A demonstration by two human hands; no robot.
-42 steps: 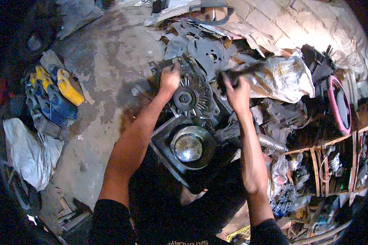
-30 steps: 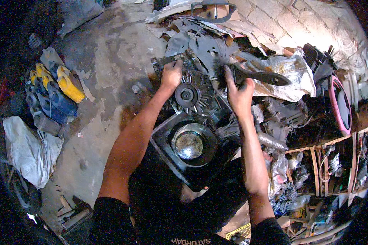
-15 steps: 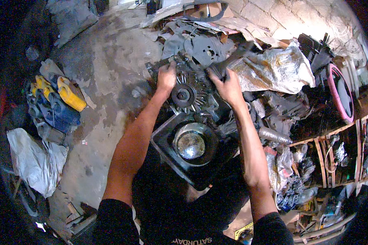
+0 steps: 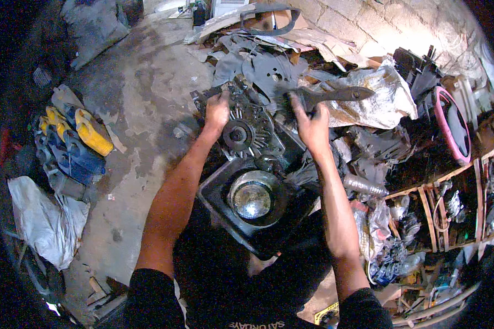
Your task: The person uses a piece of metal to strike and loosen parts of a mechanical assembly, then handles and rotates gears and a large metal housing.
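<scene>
Centrally, a dark finned wheel assembly sits with the left hand at its eleven o'clock, those fingers curled in a pinch on its edge. Toward two o'clock, the right hand has its fingers pinching a dark brush near the bristles, handle aimed at three; whether the blurred bristles touch anything, I cannot tell. At six o'clock, a round metal bowl gleams.

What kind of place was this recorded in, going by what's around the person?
Probably a repair workshop or scrap store: the left hand grips a grimy finned part, the right hand holds a dark brush, and cluttered wooden shelves stand to the right.
</scene>
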